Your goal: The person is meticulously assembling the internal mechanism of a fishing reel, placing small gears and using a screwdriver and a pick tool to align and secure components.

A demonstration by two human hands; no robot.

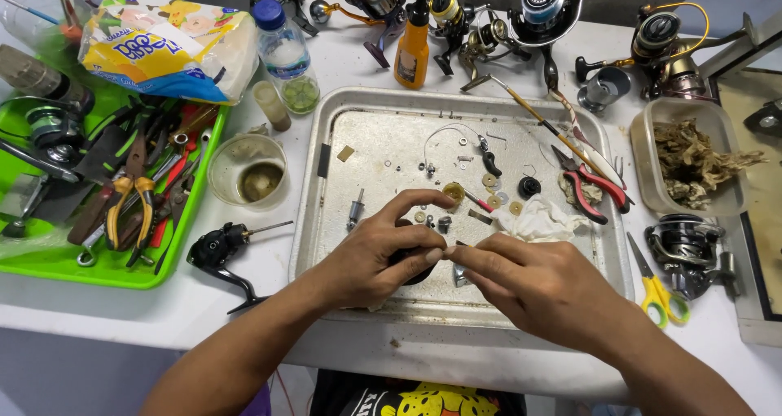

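Observation:
My left hand is closed around a dark round reel part over the near edge of a metal tray. My right hand meets it from the right, fingertips pinching a small silver metal piece against that part. Most of the dark part is hidden by my fingers. Just beyond my hands lie several tiny washers, screws and gears, a thin wire spring and a crumpled white tissue on the tray.
Red-handled pliers lie at the tray's right. A green tray of tools sits left, with a black reel body and a small greasy cup beside it. Fishing reels, an orange bottle, a water bottle, yellow scissors.

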